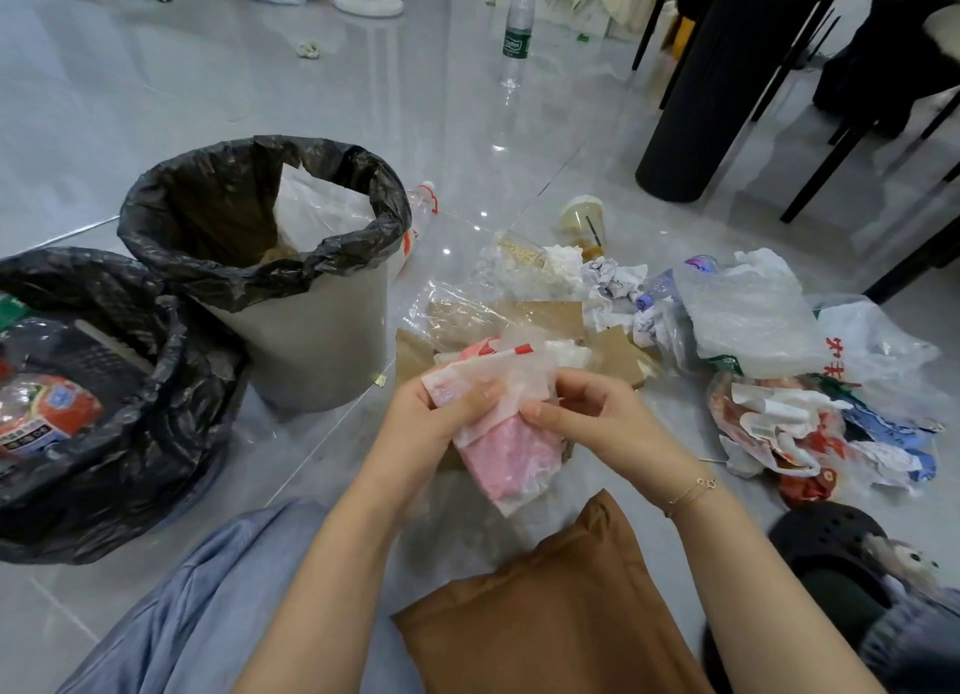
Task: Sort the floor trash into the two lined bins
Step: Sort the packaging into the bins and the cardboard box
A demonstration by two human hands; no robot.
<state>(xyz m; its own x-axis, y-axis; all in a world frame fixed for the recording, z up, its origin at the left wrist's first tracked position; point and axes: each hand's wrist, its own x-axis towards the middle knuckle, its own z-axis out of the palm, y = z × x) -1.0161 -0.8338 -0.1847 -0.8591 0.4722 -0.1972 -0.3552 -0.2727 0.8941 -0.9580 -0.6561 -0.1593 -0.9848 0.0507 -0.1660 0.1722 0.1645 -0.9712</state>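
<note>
Both hands hold one crumpled pink-and-white plastic wrapper [498,428] up over the floor; the left hand [436,407] curls round its upper edge while the right hand [582,412] pinches the opposite side, probably to spread it and judge which bin suits it; the grey round bin with a black liner [311,340] and the low black-lined bin holding packaging [104,407] stand to the left, within reach; the remaining heap of bags and crumpled paper [753,360] lies to the right, beside flat brown cardboard [550,319].

left bin [78,485] cut off by frame edge, red-capped bottle [423,202] half hidden behind grey bin [317,345]
</note>
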